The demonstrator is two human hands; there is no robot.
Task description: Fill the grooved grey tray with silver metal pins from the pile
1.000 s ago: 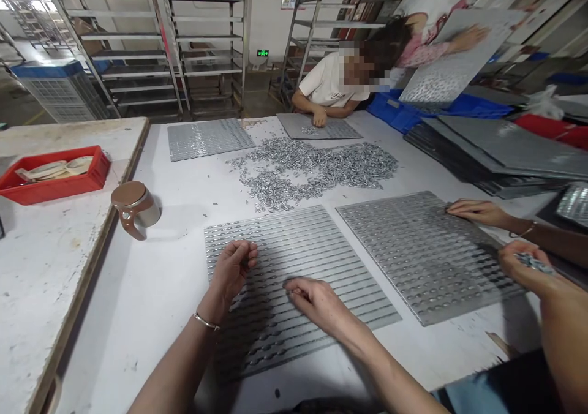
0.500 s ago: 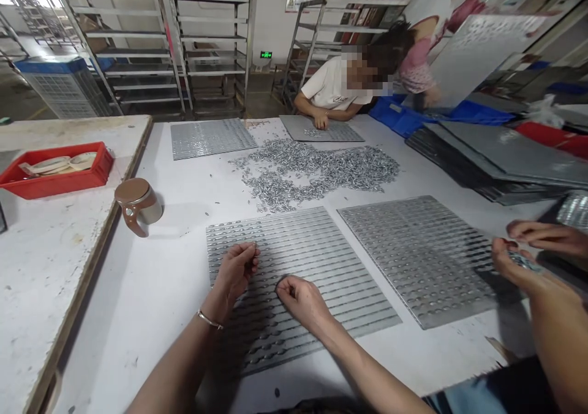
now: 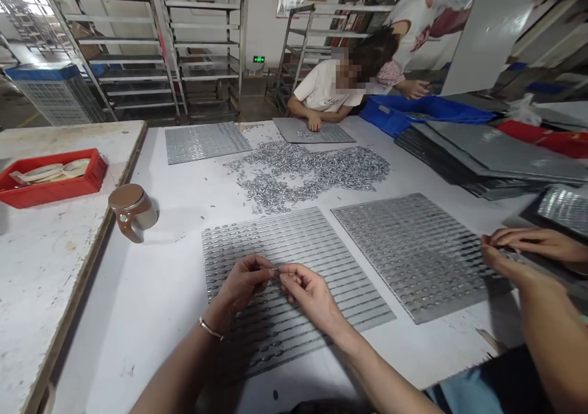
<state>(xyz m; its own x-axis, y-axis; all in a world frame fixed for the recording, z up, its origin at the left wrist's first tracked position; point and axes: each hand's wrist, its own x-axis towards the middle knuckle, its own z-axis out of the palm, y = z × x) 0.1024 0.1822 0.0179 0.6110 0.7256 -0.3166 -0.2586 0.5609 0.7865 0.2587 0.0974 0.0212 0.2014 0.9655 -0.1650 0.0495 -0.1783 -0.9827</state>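
Note:
My left hand (image 3: 243, 282) and my right hand (image 3: 305, 288) meet fingertip to fingertip over a grey slotted metal tray (image 3: 321, 242) lying in front of me. Both hands are closed in a pinch, and a small silvery metal piece (image 3: 274, 271) shows between the two sets of fingertips. A thin bracelet sits on my left wrist. Beyond the tray lies a loose heap of small metal pieces (image 3: 312, 169).
A co-worker's hands (image 3: 514, 252) rest at a second tray (image 3: 413, 248) to my right. A brown-lidded mug (image 3: 133, 209) stands left, with a red bin (image 3: 50, 178) on the side table. Two more people work at the far end beside stacked grey trays (image 3: 487, 154) and a blue crate (image 3: 413, 111).
My hands have come together above the tray, the right one rising off its surface to meet the left. The co-worker's hands drew back to the right edge of their tray.

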